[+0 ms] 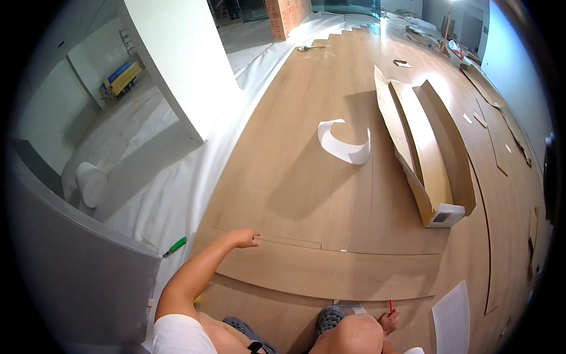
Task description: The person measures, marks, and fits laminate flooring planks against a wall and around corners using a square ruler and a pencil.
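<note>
My left hand [243,238] is over the left end of a loose wood-look floor plank [330,271], with its fingers loosely bent and slightly apart. It is by the seam between this plank and the laid boards. Nothing shows between the fingers. My right hand [389,323] is low beside my knee, closed around a red pencil [391,305] that points up to the plank's near edge. The loose plank lies crosswise in front of my feet. Just past its near edge, partly hidden by my knee and shoe, is a small flat grey piece [349,305].
An opened cardboard box [464,154] holding planks lies to the right. A curled white strip [345,148] stands on the laid boards. A green-handled knife [175,245] lies at left by a grey panel [88,265]. White ribbed sheet [453,318] lies near right; a white pillar [183,65] stands left.
</note>
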Demonstrator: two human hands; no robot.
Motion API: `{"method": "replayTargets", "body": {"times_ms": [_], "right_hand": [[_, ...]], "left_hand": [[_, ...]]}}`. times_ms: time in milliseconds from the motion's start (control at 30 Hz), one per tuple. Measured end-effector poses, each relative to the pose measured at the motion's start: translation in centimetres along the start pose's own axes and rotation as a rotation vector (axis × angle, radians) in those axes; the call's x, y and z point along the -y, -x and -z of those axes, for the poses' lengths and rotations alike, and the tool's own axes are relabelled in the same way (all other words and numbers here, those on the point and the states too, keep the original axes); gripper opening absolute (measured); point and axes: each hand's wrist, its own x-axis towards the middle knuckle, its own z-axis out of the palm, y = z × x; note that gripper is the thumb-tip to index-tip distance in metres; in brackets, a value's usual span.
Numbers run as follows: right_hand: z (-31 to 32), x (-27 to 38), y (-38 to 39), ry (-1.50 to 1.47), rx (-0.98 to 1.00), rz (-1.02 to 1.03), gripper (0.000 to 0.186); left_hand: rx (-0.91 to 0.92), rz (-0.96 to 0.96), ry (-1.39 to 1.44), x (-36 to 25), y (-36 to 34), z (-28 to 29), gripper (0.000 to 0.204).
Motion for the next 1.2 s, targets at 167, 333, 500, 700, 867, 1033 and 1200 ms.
{"method": "replayTargets", "body": {"times_ms": [167,333,500,700,867,1033,1200], "right_hand": [[0.4,0.8,0.0,0.018,0.057,-0.042,0.025],[0.7,0.3,-0.3,0.008,0.051,-0.057,0.027],[2.2,1.4,-0.4,-0.011,0.082,-0.074,0.023],[1.3,1.9,0.5,-0.039,0.089,-0.057,0.02],[-0.9,-1.2,-0.1,-0.138,0.052,-0.029,0.024],[-2.1,-1.7,0.1,-0.081,0.05,-0.03,0.024],[-2.6,-3.0,-0.1,-0.075,0.105,-0.028,0.024]], "left_hand": [[-0.01,0.006,-0.015,0.3,-0.1,0.0,0.061],[-0.041,-0.015,-0.047,-1.1,-0.4,1.0,0.062],[-0.045,0.018,-0.005,-1.9,-0.2,1.5,0.059],[-0.067,0.009,-0.051,-0.6,-0.4,1.5,0.059],[-0.105,-0.045,-0.075,-2.7,-0.6,1.9,0.058],[-0.078,-0.029,-0.072,-3.0,-1.2,2.3,0.058],[-0.067,-0.034,-0.024,-2.7,-0.6,2.0,0.059]]}}
